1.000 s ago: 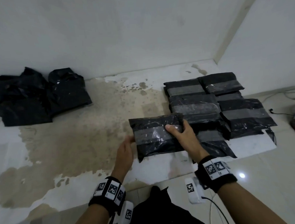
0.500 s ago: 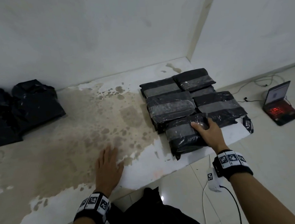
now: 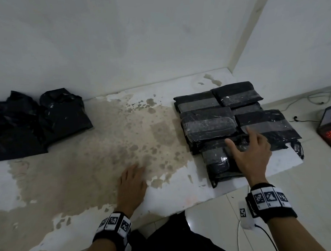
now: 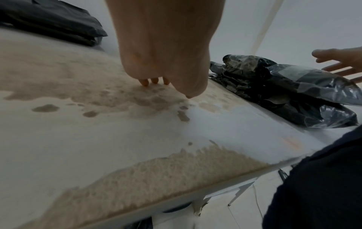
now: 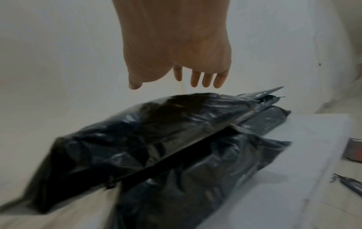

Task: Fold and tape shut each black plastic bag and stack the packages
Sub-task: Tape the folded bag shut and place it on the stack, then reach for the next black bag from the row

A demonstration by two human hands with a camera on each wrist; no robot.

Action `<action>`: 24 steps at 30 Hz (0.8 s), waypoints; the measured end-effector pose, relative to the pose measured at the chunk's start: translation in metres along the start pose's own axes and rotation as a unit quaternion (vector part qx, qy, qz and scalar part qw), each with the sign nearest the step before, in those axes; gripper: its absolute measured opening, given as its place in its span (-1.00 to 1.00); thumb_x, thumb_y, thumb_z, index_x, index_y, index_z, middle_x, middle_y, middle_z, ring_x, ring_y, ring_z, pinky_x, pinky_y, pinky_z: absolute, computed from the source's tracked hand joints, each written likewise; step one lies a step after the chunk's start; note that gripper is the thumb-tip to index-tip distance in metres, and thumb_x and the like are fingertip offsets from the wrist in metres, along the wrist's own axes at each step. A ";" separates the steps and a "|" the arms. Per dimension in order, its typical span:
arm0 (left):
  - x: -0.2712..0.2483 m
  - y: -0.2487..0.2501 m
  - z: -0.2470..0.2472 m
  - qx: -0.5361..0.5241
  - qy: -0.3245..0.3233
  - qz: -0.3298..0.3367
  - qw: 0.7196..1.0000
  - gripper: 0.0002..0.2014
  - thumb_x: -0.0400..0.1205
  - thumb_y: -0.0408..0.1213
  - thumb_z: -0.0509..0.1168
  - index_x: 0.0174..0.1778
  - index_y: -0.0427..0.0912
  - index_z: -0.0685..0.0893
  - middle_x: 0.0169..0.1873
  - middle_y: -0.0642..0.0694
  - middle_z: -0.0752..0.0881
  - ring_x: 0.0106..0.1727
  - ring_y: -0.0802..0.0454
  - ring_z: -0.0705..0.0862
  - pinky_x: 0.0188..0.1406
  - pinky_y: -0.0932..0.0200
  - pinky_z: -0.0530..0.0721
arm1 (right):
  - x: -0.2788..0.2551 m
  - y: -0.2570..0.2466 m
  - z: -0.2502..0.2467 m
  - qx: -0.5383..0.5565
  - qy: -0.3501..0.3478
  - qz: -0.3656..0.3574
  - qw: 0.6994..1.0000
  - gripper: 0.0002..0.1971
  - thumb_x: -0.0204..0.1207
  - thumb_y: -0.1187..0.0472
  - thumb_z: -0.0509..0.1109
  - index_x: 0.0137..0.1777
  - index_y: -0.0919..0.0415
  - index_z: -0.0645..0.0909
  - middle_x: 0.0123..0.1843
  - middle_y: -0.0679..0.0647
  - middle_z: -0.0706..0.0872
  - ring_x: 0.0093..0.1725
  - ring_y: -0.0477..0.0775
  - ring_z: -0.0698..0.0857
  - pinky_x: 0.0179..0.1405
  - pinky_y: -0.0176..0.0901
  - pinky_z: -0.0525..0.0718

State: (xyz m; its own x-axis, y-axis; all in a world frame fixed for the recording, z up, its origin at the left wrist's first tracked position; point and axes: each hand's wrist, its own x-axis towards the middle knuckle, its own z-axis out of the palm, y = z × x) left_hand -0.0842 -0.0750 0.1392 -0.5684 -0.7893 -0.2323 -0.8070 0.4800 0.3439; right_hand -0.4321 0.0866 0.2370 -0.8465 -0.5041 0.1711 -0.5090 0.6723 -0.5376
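With the taped package point(image 3: 218, 162) stacked at three o'clock, right hand point(image 3: 252, 155) hovers released; left hand point(image 3: 132, 181) lies flat, bracing on the worktop point(image 3: 78, 186).

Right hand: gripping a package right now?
No. The right hand hangs open, fingers spread, above the front package.

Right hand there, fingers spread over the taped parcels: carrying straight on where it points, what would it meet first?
Probably the taped package just ahead of the right hand; its fingertips already hover over that package's grey tape, though depth is unclear.
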 end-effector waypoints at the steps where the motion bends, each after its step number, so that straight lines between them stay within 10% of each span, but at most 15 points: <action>1: 0.001 -0.001 -0.002 -0.004 0.002 0.004 1.000 -0.51 0.67 -0.06 0.11 0.52 -0.03 0.57 0.57 -0.12 0.47 0.53 -0.23 0.42 0.41 -0.25 0.48 | 0.000 -0.011 0.001 -0.001 0.004 -0.021 1.000 -0.13 0.40 -0.49 0.28 0.60 0.04 0.43 0.50 0.25 0.50 0.52 0.32 0.40 0.47 0.34 0.36; 13: 0.009 -0.077 -0.054 -0.101 0.070 -0.069 0.990 -0.40 0.57 0.06 -0.13 0.32 -0.01 0.70 0.34 -0.05 0.60 0.43 -0.16 0.48 0.38 -0.05 0.35 | -0.056 -0.193 0.173 -0.064 -0.332 -0.309 0.889 -0.09 0.45 -0.56 0.04 0.69 -0.03 0.30 0.67 0.15 0.35 0.67 0.20 0.28 0.65 0.13 0.28; 24: 0.112 -0.209 -0.173 -0.141 0.218 -0.263 0.929 -0.31 0.65 0.04 0.39 0.66 -0.14 0.36 0.61 -0.27 0.32 0.57 -0.34 0.36 0.57 -0.29 0.33 | -0.091 -0.172 0.231 -0.115 -0.279 -0.360 0.883 -0.18 0.64 -0.48 -0.08 0.65 0.04 0.48 0.67 0.24 0.46 0.67 0.31 0.35 0.57 0.18 0.25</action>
State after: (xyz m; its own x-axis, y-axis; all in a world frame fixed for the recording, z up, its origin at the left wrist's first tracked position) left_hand 0.0483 -0.3297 0.1990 0.0610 -0.9959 -0.0662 -0.8463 -0.0868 0.5257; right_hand -0.2318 -0.1081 0.1230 -0.1152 -0.9911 -0.0669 -0.9562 0.1289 -0.2628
